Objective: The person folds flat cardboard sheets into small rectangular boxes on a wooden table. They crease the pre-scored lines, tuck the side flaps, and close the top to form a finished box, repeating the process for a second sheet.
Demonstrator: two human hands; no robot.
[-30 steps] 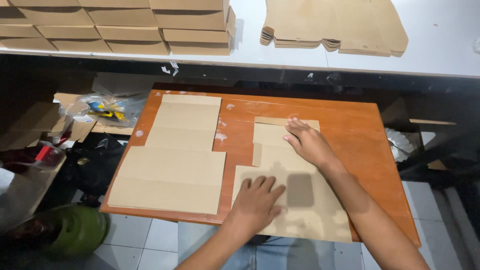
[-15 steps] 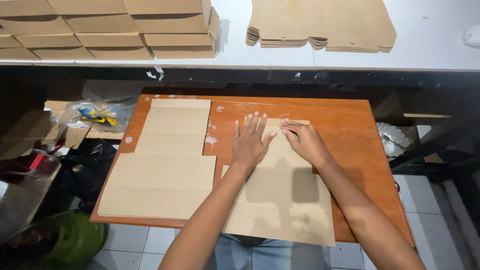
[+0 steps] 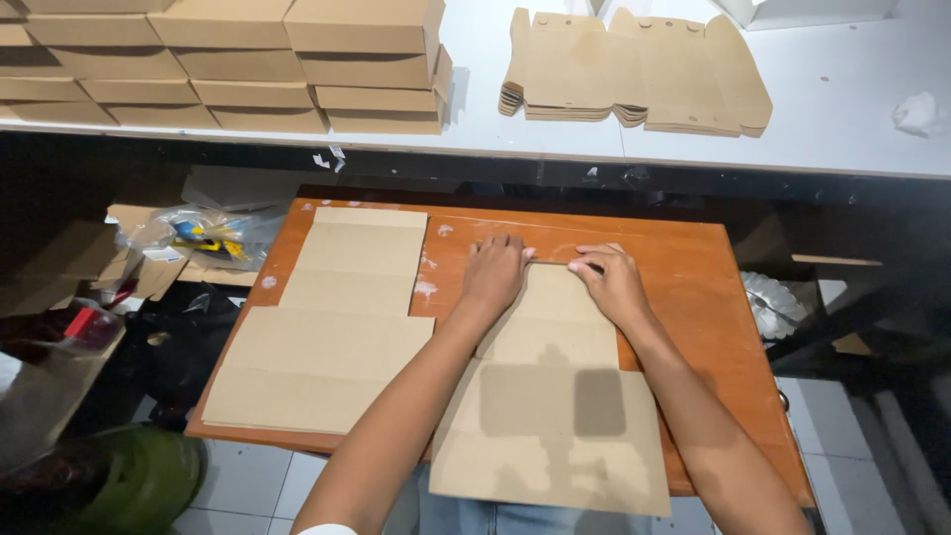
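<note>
A flat brown cardboard blank (image 3: 550, 411) lies on the orange wooden board (image 3: 693, 297), its near end hanging over the front edge. My left hand (image 3: 492, 272) presses flat on the blank's far left corner. My right hand (image 3: 609, 282) presses on its far right corner, fingertips at the top edge. Both hands sit side by side along that far edge. A second flat cardboard blank (image 3: 332, 327) lies to the left on the same board, untouched.
A white table (image 3: 842, 129) behind holds a pile of flat die-cut blanks (image 3: 634, 74) and stacks of folded brown boxes (image 3: 218, 59). Cardboard scraps and a plastic bag (image 3: 193, 238) lie on the floor at left, a green object (image 3: 139, 481) at lower left.
My left hand slid from the blank's near part up to its far edge beside my right hand. The view shifted slightly.
</note>
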